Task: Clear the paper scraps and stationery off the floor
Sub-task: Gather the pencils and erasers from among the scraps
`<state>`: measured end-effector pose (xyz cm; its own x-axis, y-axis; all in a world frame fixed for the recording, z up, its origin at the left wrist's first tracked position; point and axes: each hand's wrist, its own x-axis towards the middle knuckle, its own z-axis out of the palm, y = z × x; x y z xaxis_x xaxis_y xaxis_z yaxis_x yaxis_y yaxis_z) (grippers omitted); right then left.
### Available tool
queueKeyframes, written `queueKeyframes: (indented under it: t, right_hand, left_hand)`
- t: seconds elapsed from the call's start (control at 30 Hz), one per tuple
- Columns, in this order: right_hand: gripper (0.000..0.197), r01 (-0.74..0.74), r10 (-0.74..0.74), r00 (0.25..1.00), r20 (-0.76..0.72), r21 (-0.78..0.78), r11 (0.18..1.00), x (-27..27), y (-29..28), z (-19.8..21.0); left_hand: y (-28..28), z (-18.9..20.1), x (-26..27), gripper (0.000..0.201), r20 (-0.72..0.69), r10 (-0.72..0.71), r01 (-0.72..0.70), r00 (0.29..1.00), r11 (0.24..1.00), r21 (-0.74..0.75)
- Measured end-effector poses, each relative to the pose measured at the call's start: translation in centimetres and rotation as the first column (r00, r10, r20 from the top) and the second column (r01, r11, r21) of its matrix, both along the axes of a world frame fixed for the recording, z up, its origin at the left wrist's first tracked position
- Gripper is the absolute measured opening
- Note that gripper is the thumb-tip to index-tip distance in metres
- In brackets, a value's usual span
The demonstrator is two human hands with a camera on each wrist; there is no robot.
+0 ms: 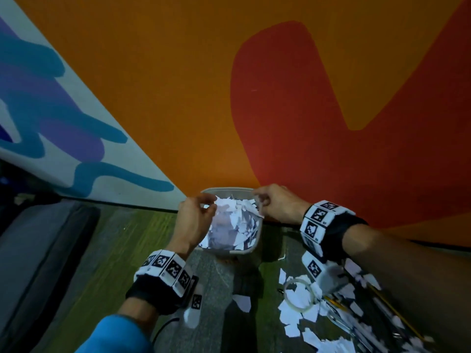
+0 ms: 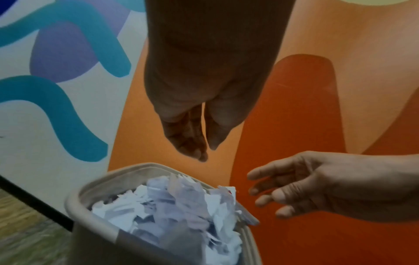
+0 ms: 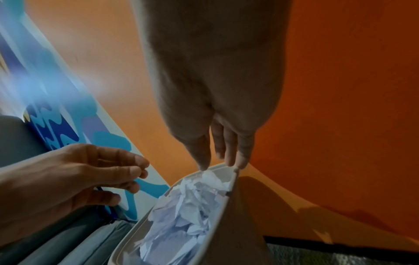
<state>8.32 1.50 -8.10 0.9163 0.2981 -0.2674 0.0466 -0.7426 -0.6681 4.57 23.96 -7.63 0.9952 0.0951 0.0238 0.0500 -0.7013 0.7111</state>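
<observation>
A grey bin [image 1: 226, 191] stands against the wall, heaped with white paper scraps [image 1: 237, 220]. My left hand [image 1: 197, 215] hovers over its left rim, fingers loosely curled and holding nothing. My right hand [image 1: 274, 203] hangs over the right rim, fingers relaxed and empty. In the left wrist view the left hand [image 2: 192, 143] points down above the bin [image 2: 95, 182] and its scraps [image 2: 176, 206], with the right hand [image 2: 317, 184] spread beside them. The right wrist view has the right hand's fingertips [image 3: 229, 157] at the bin's rim [image 3: 127, 240]. More scraps [image 1: 293, 317] lie on the floor.
A clear tape roll [image 1: 300, 280] and yellow pencils [image 1: 397, 313] lie among the floor scraps at lower right. A painted orange and red wall [image 1: 280, 98] rises right behind the bin. A grey cushion [image 1: 38, 250] lies at left, and a black cable [image 1: 163, 324] by my left forearm.
</observation>
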Motion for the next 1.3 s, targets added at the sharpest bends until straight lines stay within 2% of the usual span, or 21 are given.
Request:
queueKeyframes:
  t: [0.17,0.27,0.33,0.47,0.57,0.63,0.73,0.83,0.93,1.0,1.13,1.2,1.3]
  right_hand:
    - [0.054,0.003,-0.004,1.0,0.024,0.052,0.999,-1.5,-3.2,1.0]
    - [0.044,-0.022,0.022,0.999,0.034,-0.008,1.0,-3.3,-5.9,0.7]
    - [0.036,-0.036,0.036,0.999,-0.009,-0.071,0.997,-5.0,-8.3,-0.3]
    - [0.018,-0.064,0.042,0.988,-0.147,-0.147,0.987,-8.7,-13.9,-4.5]
    - [0.009,-0.072,0.027,0.978,-0.207,-0.208,0.975,-11.2,-18.0,-9.0]
    - [0.011,-0.034,-0.017,0.972,-0.235,-0.213,0.976,-12.7,-20.3,-12.2]
    - [0.012,0.083,-0.154,0.953,-0.26,-0.264,0.961,-14.9,-22.6,-16.1]
    - [0.027,0.225,-0.317,0.916,-0.246,-0.34,0.913,-16.6,-24.6,-19.8]
    - [0.024,0.344,-0.447,0.87,-0.207,-0.395,0.852,-17.7,-26.0,-22.2]
    - [0.015,0.378,-0.484,0.856,-0.183,-0.417,0.827,-18.2,-26.5,-23.3]
    - [0.023,0.323,-0.473,0.846,-0.246,-0.469,0.822,-18.7,-26.8,-25.6]
    - [0.022,0.327,-0.482,0.842,-0.244,-0.481,0.814,-18.8,-26.8,-26.2]
    - [0.016,0.281,-0.442,0.865,-0.237,-0.501,0.819,-18.8,-26.3,-26.4]
  left_hand:
    - [-4.8,-0.7,-2.2,0.016,0.071,-0.09,0.1,0.993,0.985,-0.144]
    - [-9.1,-1.8,-4.0,0.015,0.062,-0.176,0.185,0.982,0.965,-0.187]
    - [-11.9,-3.8,-5.3,0.015,-0.003,-0.284,0.276,0.959,0.934,-0.228]
    - [-16.0,-8.9,-7.4,0.018,-0.141,-0.448,0.424,0.883,0.89,-0.171]
    - [-17.8,-13.2,-8.5,0.022,-0.255,-0.489,0.455,0.834,0.871,-0.185]
    - [-18.7,-16.2,-9.0,0.027,-0.314,-0.485,0.451,0.816,0.875,-0.177]
    - [-19.8,-19.5,-9.6,0.022,-0.361,-0.479,0.46,0.801,0.876,-0.141]
    - [-21.3,-22.4,-10.0,0.02,-0.362,-0.516,0.531,0.777,0.845,-0.066]
    - [-23.1,-25.0,-9.9,0.023,-0.35,-0.595,0.634,0.723,0.773,-0.004]
    - [-24.4,-26.3,-9.5,0.024,-0.321,-0.647,0.71,0.691,0.692,0.134]
    - [-25.7,-28.6,-8.7,0.034,-0.375,-0.679,0.772,0.631,0.499,0.394]
    - [-25.7,-29.9,-8.6,0.035,-0.437,-0.655,0.781,0.616,0.436,0.448]
    - [-26.1,-29.6,-8.7,0.037,-0.474,-0.649,0.788,0.595,0.358,0.5]
